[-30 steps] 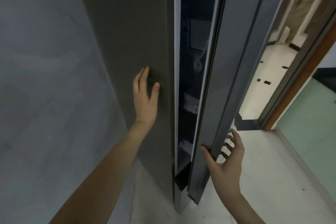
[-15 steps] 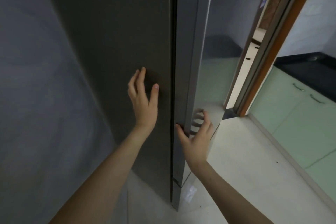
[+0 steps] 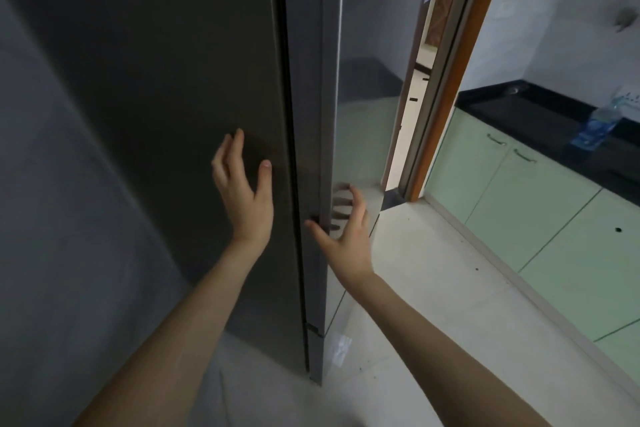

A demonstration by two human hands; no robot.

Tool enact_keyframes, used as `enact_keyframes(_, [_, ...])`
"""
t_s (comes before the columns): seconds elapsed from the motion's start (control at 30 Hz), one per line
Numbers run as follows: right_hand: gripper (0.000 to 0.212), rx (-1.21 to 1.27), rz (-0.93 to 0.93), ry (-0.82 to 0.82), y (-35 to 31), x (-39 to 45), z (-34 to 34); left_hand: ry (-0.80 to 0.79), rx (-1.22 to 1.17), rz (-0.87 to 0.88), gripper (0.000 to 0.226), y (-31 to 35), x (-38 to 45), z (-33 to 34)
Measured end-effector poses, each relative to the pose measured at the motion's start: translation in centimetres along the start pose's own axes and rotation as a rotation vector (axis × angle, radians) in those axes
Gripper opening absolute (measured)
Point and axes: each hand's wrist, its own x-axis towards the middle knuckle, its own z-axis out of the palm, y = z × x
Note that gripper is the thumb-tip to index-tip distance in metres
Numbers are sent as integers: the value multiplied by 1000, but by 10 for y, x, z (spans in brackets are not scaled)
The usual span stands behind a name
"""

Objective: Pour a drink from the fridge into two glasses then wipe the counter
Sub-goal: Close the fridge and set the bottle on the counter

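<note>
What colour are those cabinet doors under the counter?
Pale green cabinet doors, clearest in the head view.

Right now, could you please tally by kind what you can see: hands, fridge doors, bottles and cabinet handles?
Hands: 2, left hand and right hand
Fridge doors: 1, fridge door
Bottles: 1, water bottle
Cabinet handles: 2, handle and handle
Total: 6

The fridge (image 3: 173,114) fills the left and centre of the frame as a tall dark wall, its door (image 3: 360,114) closed flush, so nothing passes into it. The left hand (image 3: 244,194) and right hand (image 3: 346,236) occupy the strip along the door edge at mid-frame. Open floor (image 3: 433,288) spreads lower right. Green cabinets (image 3: 554,225) and a black counter (image 3: 540,121) bound the right side, where a bottle (image 3: 597,123), apparently plastic, stands. A doorway (image 3: 412,114) leaves a narrow gap at upper centre.
</note>
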Motion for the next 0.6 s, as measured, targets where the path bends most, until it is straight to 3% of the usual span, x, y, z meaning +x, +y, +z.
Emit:
enact_keyframes(0.27, [74,-212,-54,-152,-12,-3,-40,-91,25,4,39,8,-24,-1])
enact_keyframes(0.43, [46,-485,-133,-107,-19,0,-82,-162,152,233,14,47,-31,3])
enact_keyframes(0.6, [34,-584,-169,-3,-21,-6,-150,-150,234,476,15,92,-44,28])
